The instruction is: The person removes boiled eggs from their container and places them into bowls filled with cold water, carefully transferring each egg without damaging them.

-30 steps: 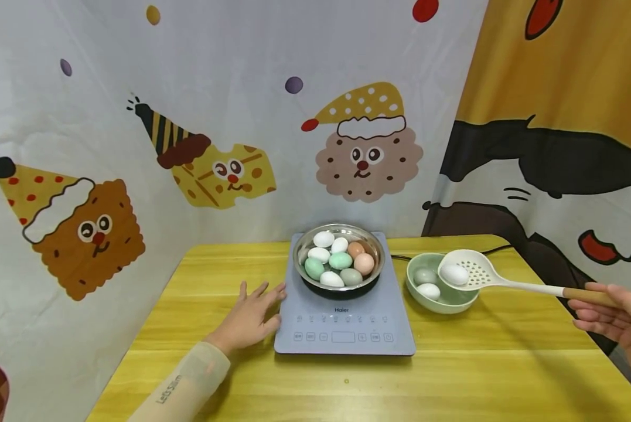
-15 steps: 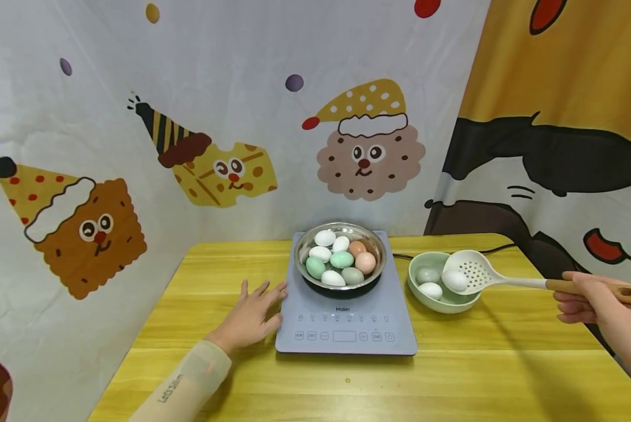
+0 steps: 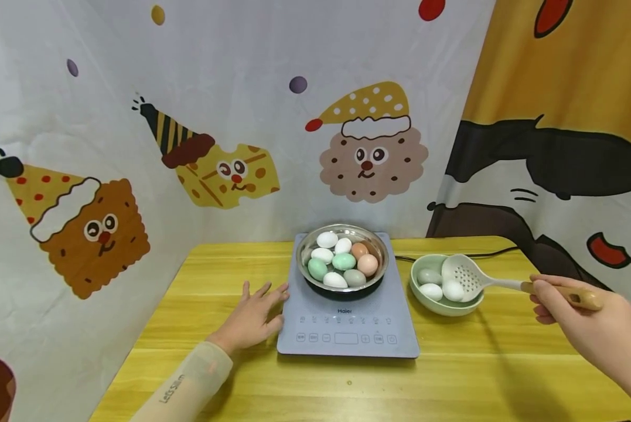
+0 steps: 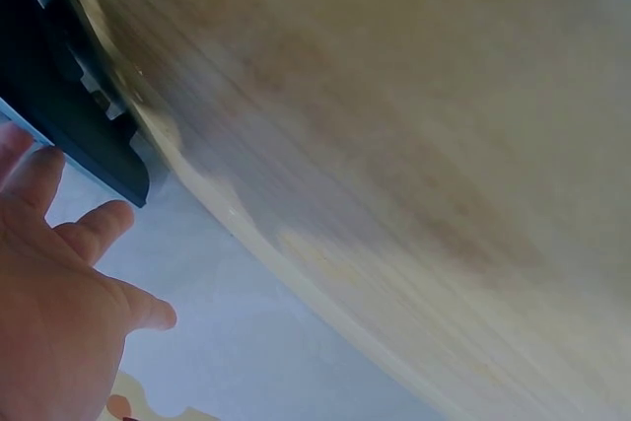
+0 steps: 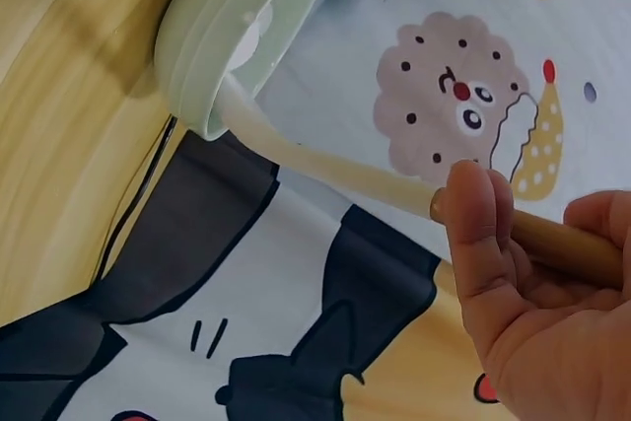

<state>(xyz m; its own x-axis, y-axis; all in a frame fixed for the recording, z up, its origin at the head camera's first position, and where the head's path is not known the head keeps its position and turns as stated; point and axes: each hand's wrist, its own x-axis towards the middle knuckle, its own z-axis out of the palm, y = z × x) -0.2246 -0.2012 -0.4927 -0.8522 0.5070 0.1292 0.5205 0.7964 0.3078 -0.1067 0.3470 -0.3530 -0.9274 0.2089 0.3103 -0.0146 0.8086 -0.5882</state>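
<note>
My right hand (image 3: 584,310) grips the wooden handle of a cream slotted spoon (image 3: 468,274), whose perforated head is tipped inside the green bowl (image 3: 439,309). A white egg (image 3: 453,290) lies at the low edge of the spoon head, beside a white egg (image 3: 430,292) and a grey-green egg (image 3: 429,276) in the bowl. In the right wrist view the handle (image 5: 562,246) runs between thumb and fingers. My left hand (image 3: 249,319) has spread fingers touching the left edge of the induction cooker (image 3: 347,328). On that cooker sits a steel pan (image 3: 303,272) holding several white, green and brown eggs.
A black cord (image 3: 491,254) runs along the back of the wooden table (image 3: 231,375) behind the bowl. A printed cloth (image 3: 289,187) hangs right behind the table.
The right hand has moved left and turned, tilting the spoon down into the bowl. The white egg on it has gone lower, among the bowl's eggs. The left hand stays in place.
</note>
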